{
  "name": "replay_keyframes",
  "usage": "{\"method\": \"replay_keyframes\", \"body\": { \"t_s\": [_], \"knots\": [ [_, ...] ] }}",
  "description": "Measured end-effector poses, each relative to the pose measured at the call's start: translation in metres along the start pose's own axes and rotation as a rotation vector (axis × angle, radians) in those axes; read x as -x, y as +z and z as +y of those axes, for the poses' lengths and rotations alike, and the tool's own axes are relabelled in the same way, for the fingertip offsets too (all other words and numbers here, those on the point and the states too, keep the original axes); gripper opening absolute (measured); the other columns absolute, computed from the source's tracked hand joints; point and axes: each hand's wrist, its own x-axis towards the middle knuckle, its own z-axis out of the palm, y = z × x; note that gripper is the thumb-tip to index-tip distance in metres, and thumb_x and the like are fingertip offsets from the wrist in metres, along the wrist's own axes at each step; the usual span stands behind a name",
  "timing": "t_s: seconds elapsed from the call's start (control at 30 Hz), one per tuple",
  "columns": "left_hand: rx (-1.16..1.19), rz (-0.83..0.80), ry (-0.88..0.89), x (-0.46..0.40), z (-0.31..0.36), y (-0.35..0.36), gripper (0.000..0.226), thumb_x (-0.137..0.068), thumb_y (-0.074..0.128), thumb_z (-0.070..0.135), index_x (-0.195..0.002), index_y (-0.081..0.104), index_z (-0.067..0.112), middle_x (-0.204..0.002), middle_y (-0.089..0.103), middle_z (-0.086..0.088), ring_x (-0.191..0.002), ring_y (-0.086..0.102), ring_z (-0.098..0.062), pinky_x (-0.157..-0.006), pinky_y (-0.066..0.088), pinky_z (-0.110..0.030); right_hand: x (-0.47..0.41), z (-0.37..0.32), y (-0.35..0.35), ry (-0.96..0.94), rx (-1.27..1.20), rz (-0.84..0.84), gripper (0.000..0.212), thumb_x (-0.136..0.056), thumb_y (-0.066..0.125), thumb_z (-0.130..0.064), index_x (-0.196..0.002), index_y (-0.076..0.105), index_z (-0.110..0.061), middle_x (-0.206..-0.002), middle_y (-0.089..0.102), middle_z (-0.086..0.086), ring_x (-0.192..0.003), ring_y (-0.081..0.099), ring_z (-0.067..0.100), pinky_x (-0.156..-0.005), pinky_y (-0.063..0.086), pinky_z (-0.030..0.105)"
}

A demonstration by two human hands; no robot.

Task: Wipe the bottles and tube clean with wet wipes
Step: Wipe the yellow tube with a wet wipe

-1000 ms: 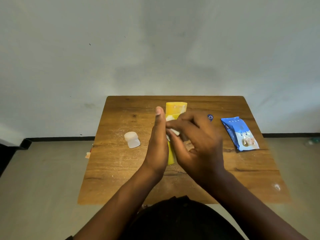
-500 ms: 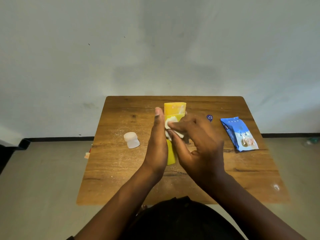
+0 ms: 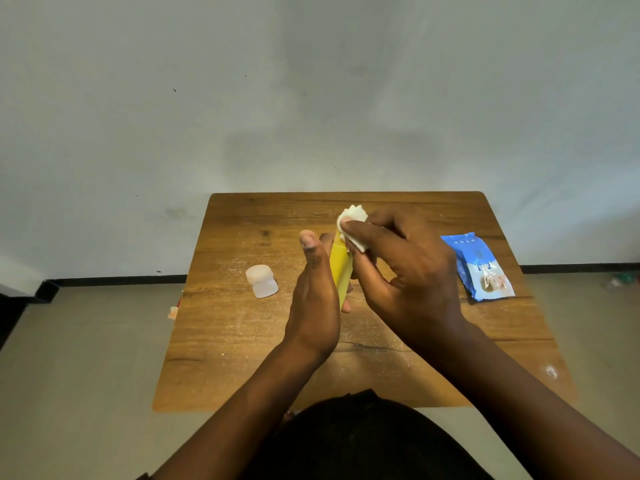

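Note:
A yellow tube (image 3: 341, 271) is held upright over the middle of the wooden table (image 3: 242, 341). My left hand (image 3: 313, 306) grips it from the left, thumb pointing up, fingers wrapped behind. My right hand (image 3: 401, 271) pinches a folded white wet wipe (image 3: 351, 220) and presses it against the tube's far top end, which the wipe covers. A small white bottle (image 3: 261, 280) lies on its side on the table, left of my hands.
A blue wet-wipe pack (image 3: 479, 266) lies at the table's right side. White dust or crumbs speckle the tabletop. A bare wall stands just behind the table's far edge. A small pale scrap (image 3: 172, 312) lies on the floor at the left.
My right hand has slid the wipe up the tube, from its upper middle to its top end. The left hand keeps the same hold.

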Motion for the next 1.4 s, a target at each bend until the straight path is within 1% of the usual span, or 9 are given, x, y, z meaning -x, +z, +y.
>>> {"method": "replay_keyframes", "body": {
  "t_s": [0.27, 0.4, 0.5, 0.7, 0.8, 1.0, 1.17, 1.3, 1.4],
  "knots": [
    [-0.135, 0.088, -0.035, 0.004, 0.006, -0.003, 0.092, -0.071, 0.005, 0.1, -0.096, 0.069, 0.039, -0.087, 0.076, -0.002, -0.09, 0.075, -0.018, -0.09, 0.059, -0.053, 0.006, -0.002, 0.005, -0.127, 0.021, -0.156, 0.02, -0.092, 0.072, -0.004, -0.112, 0.077, -0.002, -0.095, 0.065, 0.014, -0.086, 0.057, 0.024, -0.07, 0.046, 0.034],
    [-0.309, 0.111, 0.077, 0.004, 0.007, -0.002, 0.087, -0.08, -0.006, 0.091, -0.102, 0.064, 0.043, -0.071, 0.065, 0.005, -0.074, 0.066, -0.016, -0.083, 0.057, -0.054, -0.007, 0.003, 0.004, 0.027, -0.025, -0.093, 0.028, -0.089, 0.075, 0.0, -0.117, 0.077, -0.004, -0.098, 0.065, 0.011, -0.084, 0.058, 0.018, -0.067, 0.047, 0.03],
    [-0.39, 0.14, 0.135, 0.002, 0.007, -0.003, 0.081, -0.09, -0.007, 0.081, -0.118, 0.06, 0.046, -0.091, 0.07, 0.01, -0.09, 0.067, -0.008, -0.09, 0.057, -0.047, -0.012, -0.005, 0.005, 0.063, -0.019, -0.119, 0.026, -0.091, 0.07, -0.003, -0.117, 0.076, -0.006, -0.1, 0.062, 0.01, -0.087, 0.056, 0.017, -0.069, 0.044, 0.027],
    [-0.443, 0.169, 0.191, 0.002, 0.004, -0.007, 0.084, -0.087, -0.007, 0.084, -0.1, 0.06, 0.034, -0.09, 0.065, 0.014, -0.095, 0.062, 0.001, -0.084, 0.045, -0.018, -0.001, -0.011, 0.007, 0.057, -0.043, -0.258, 0.026, -0.092, 0.062, -0.006, -0.114, 0.075, -0.008, -0.098, 0.055, 0.006, -0.089, 0.048, 0.014, -0.07, 0.033, 0.019],
    [-0.461, 0.149, 0.206, 0.0, 0.005, -0.005, 0.093, -0.085, -0.01, 0.086, -0.106, 0.063, 0.033, -0.09, 0.065, 0.011, -0.092, 0.063, -0.003, -0.083, 0.048, -0.022, -0.011, -0.004, 0.005, 0.098, -0.014, -0.165, 0.032, -0.092, 0.06, -0.009, -0.12, 0.075, -0.007, -0.103, 0.06, 0.01, -0.09, 0.054, 0.015, -0.07, 0.038, 0.018],
    [-0.321, 0.163, 0.073, -0.004, 0.014, -0.01, 0.103, -0.074, -0.008, 0.092, -0.091, 0.065, 0.021, -0.082, 0.071, -0.002, -0.085, 0.07, -0.013, -0.087, 0.057, -0.049, 0.004, -0.016, 0.015, 0.072, -0.114, -0.141, 0.034, -0.091, 0.058, -0.003, -0.12, 0.075, -0.005, -0.099, 0.059, 0.01, -0.089, 0.054, 0.018, -0.068, 0.043, 0.025],
    [0.014, 0.103, -0.108, -0.006, 0.014, -0.01, 0.12, -0.065, 0.012, 0.105, -0.128, 0.064, 0.017, -0.113, 0.076, -0.008, -0.116, 0.069, -0.026, -0.107, 0.049, -0.056, 0.023, -0.018, 0.023, 0.184, -0.298, -0.097, 0.044, -0.084, 0.065, 0.007, -0.123, 0.077, -0.01, -0.101, 0.064, 0.003, -0.094, 0.062, 0.016, -0.075, 0.051, 0.023],
    [0.165, 0.083, -0.124, -0.006, 0.022, -0.012, 0.106, -0.073, 0.01, 0.088, -0.132, 0.062, 0.017, -0.093, 0.078, -0.001, -0.098, 0.076, -0.022, -0.089, 0.06, -0.041, 0.027, -0.018, 0.021, 0.18, -0.304, -0.136, 0.037, -0.086, 0.07, 0.001, -0.119, 0.079, -0.012, -0.104, 0.072, 0.003, -0.099, 0.066, 0.016, -0.078, 0.056, 0.03],
    [0.166, 0.037, -0.103, -0.003, 0.019, -0.01, 0.101, -0.075, 0.013, 0.089, -0.125, 0.066, 0.02, -0.105, 0.078, -0.009, -0.104, 0.075, -0.027, -0.095, 0.058, -0.049, 0.017, -0.015, 0.015, 0.169, -0.246, -0.084, 0.029, -0.088, 0.072, -0.004, -0.115, 0.079, -0.012, -0.103, 0.073, 0.003, -0.096, 0.067, 0.019, -0.077, 0.055, 0.036]
  ]
}}
